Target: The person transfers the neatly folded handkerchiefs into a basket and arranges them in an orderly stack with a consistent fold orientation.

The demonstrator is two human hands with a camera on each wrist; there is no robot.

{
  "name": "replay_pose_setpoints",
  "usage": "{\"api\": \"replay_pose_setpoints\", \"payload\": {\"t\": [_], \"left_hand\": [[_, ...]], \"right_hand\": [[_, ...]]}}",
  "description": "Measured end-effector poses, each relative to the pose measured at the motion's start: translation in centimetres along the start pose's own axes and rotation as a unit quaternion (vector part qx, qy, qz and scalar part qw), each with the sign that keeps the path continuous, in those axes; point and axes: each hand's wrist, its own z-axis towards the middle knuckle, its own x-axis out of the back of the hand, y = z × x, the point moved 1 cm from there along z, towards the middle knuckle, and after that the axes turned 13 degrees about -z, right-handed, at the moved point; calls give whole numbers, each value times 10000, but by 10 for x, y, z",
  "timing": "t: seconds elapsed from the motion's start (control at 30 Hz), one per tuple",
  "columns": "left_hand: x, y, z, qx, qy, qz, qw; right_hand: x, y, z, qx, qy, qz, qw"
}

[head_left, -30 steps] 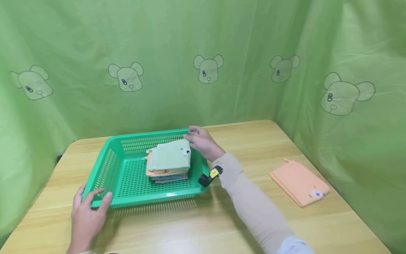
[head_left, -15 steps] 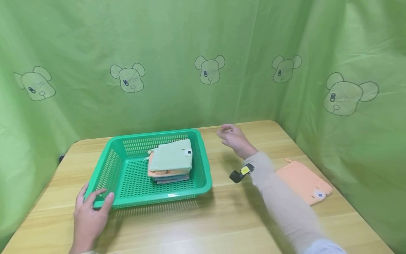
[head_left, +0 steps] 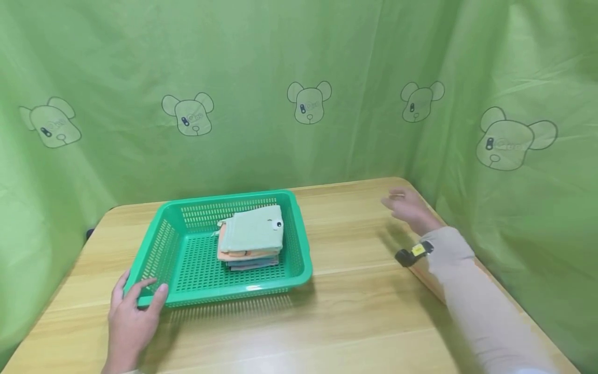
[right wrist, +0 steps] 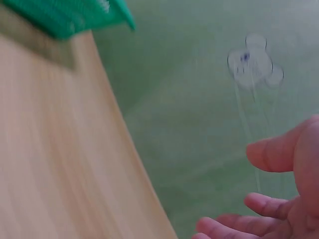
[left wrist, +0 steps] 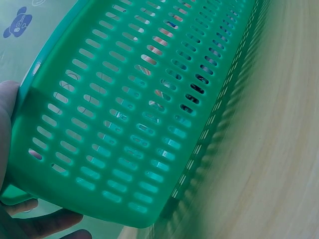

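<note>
A green plastic basket (head_left: 215, 296) with slotted walls sits on the left half of the table. My left hand (head_left: 133, 323) grips its near left corner, thumb and fingers on either side of the rim. In the left wrist view the slotted wall (left wrist: 114, 127) fills much of the picture. Inside the basket lies a stack of folded cloths, topped by a pale green cloth (head_left: 252, 228) with a small eye-like patch. At the far right my right hand (head_left: 411, 209) is over the table with nothing in it, its fingers loosely extended. Under my right forearm an orange cloth (head_left: 428, 280) is mostly hidden.
The wooden table (head_left: 345, 311) has a rounded far right corner. A green curtain (head_left: 252, 150) printed with bear heads hangs behind the table and along its sides. A black strap device (head_left: 413, 253) with a yellow label is on my right wrist.
My right hand has left the basket's right rim and moved right across the table, its forearm now covering most of the orange cloth. My left hand stays at the basket corner.
</note>
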Motion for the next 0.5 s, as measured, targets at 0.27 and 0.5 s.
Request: {"api": "replay_pose_setpoints", "payload": {"t": [0.27, 0.5], "left_hand": [[1, -1, 0, 94, -33, -45, 9999], [0, -1, 0, 121, -22, -71, 9999]], "right_hand": [[30, 43, -13, -111, -356, -1283, 9910], [56, 76, -19, 156, -763, -2440, 9666]]}}
